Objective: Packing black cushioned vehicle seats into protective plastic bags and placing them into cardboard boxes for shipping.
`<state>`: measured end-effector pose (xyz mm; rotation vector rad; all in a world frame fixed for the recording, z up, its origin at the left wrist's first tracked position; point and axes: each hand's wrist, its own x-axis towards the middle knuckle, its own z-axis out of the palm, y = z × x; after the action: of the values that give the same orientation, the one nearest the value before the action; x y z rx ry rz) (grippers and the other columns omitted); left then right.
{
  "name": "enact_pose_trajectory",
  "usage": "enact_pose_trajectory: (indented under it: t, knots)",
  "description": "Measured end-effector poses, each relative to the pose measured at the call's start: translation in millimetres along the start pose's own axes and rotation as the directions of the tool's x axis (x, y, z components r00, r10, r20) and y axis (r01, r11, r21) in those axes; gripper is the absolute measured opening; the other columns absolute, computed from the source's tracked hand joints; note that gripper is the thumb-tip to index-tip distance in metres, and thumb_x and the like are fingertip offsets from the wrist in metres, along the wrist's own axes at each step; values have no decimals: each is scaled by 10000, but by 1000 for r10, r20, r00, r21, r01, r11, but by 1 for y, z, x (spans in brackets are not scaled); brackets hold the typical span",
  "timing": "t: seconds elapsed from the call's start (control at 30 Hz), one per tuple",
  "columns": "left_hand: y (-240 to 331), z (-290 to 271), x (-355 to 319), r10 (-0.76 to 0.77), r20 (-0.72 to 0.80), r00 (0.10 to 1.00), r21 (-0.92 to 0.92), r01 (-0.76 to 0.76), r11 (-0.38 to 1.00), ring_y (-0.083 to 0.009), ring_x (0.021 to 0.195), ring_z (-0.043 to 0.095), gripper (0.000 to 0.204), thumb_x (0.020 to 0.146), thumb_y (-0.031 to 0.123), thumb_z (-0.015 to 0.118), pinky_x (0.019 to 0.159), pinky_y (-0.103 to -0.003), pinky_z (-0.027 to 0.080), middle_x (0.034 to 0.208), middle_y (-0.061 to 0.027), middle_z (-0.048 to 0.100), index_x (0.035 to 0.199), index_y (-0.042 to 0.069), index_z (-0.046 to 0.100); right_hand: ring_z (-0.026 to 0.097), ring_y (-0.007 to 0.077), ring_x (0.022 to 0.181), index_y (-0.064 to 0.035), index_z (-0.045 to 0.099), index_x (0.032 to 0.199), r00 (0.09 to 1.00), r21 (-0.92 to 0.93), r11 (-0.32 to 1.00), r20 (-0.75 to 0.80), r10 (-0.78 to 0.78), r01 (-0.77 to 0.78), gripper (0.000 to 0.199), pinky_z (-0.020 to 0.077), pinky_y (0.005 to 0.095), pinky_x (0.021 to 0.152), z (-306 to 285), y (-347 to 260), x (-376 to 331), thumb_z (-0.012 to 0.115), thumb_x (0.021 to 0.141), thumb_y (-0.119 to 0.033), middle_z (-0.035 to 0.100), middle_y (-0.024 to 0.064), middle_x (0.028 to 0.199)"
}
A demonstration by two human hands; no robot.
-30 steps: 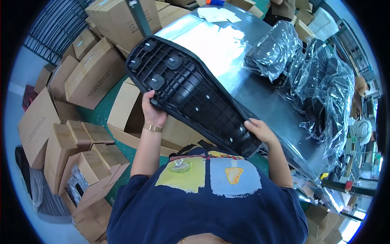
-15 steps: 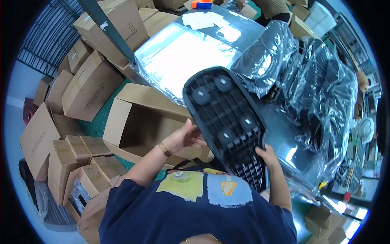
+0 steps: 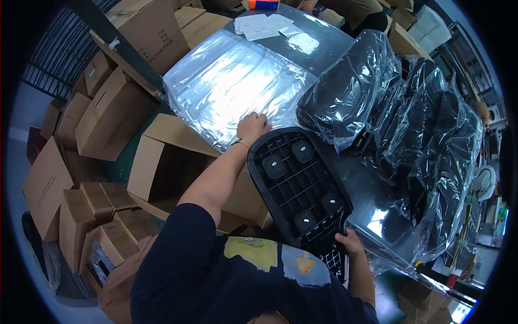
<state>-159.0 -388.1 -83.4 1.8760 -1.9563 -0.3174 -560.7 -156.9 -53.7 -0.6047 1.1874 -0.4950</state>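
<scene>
A black plastic panel (image 3: 291,181), ribbed underneath and set with several round pads, tilts in front of my body. My right hand (image 3: 350,241) is closed around its narrower lower edge. Beyond the panel's far end lies a stack of clear plastic bags (image 3: 226,81), shiny and creased, on the table. My left hand (image 3: 253,128) reaches onto the near edge of that stack, its fingers curled against the plastic; the fingertips are hidden.
Black parts wrapped in clear plastic (image 3: 345,92) crowd the right of the dark table (image 3: 318,38). Paper sheets (image 3: 264,26) lie at the back. An open carton (image 3: 178,167) stands left of the panel, with several more boxes (image 3: 116,113) behind. Another person (image 3: 356,13) is at the far side.
My left hand has left the panel's side and moved forward onto the plastic bags. My right hand has lowered the panel toward me.
</scene>
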Motion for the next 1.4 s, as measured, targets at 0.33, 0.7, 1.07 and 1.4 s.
enact_pose_trajectory:
  t: [0.33,0.7,1.07,1.4]
  knots:
    - [-58,-75,6,-76,315,946,255,-7,967,-333,873,567,240,845,293,522,754,-416,453,889,-141,597,838,79,632,608,153,834,-7,603,1040,998,37,998,34,54,-55,426,476,282,783,0,-2,13,736,728,-265,642,44,934]
    - [-25,-1,6,106,117,987,-8,-106,994,-305,855,569,158,796,274,556,731,-404,454,850,-108,584,844,133,609,604,170,856,-10,589,1065,995,29,995,10,95,-96,495,480,295,790,18,-9,8,761,699,-296,633,51,957]
    - [-82,-41,19,-550,158,820,-684,493,538,-167,554,571,319,897,286,502,509,-299,458,666,-90,597,835,-18,572,617,155,766,-26,605,992,997,-39,996,2,75,-75,433,498,282,710,35,-33,16,750,704,-314,638,37,858]
    - [-126,-135,-1,-428,243,870,-916,351,193,-109,753,599,172,885,194,573,627,-224,469,878,-29,630,973,50,606,568,87,763,-1,621,994,979,-329,922,57,-193,201,271,456,239,702,69,-115,67,650,828,-213,628,-2,854]
